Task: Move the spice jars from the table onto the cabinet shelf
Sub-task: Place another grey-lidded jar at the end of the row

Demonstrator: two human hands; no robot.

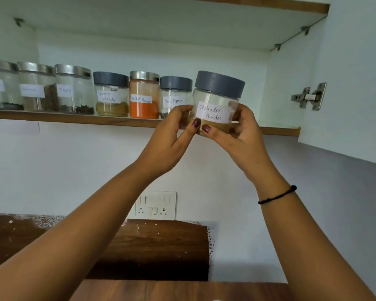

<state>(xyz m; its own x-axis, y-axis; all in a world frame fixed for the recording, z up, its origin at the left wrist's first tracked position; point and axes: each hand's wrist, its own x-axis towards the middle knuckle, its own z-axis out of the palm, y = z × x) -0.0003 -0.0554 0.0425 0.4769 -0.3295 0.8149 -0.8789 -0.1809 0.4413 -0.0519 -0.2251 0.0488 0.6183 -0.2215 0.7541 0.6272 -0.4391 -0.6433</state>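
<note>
Now coriander jar (pixel 215 105) btwn both hands (pixel 206 135).

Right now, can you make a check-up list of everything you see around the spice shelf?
Surface: cabinet shelf, six jars in a row, bare space at its right end.
Job's things: coriander powder jar held at the shelf edge; black pepper jar, red chilli jar, garam masala jar and three steel-lidded jars already shelved.
Clutter: nothing seen.
Grippers: left hand and right hand both grip the coriander jar.
Cables: nothing seen.
Surroundings: open cabinet door with hinge, wall socket panel, wooden table.
</note>
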